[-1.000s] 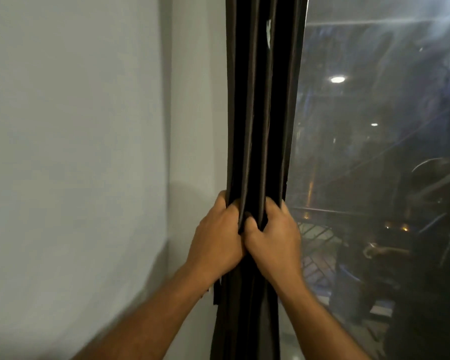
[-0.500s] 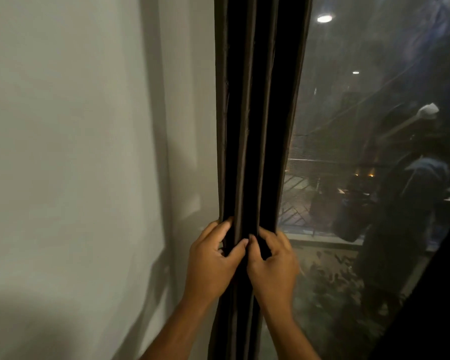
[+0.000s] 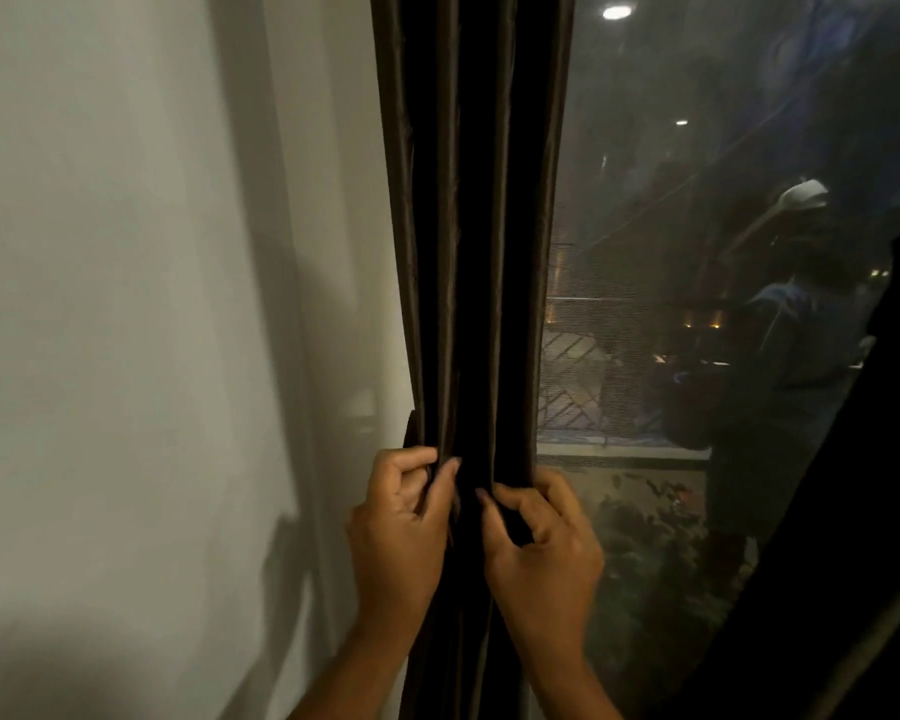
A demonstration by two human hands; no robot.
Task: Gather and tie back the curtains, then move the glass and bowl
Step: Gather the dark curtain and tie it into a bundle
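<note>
The dark curtain hangs gathered between wall and window. Left hand and right hand pinch adjacent pleats. The fabric looks soft, light and slippery; grip the whole bundle.

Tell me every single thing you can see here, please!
curtain: one, dark brown, bunched in folds between wall and window, held at hand height
second curtain: one, dark, lower right edge
wall: one, white, left
window: one, dark glass, right, with night lights and reflections
left hand: one, grips the curtain's left folds
right hand: one, pinches the curtain's right folds
</note>
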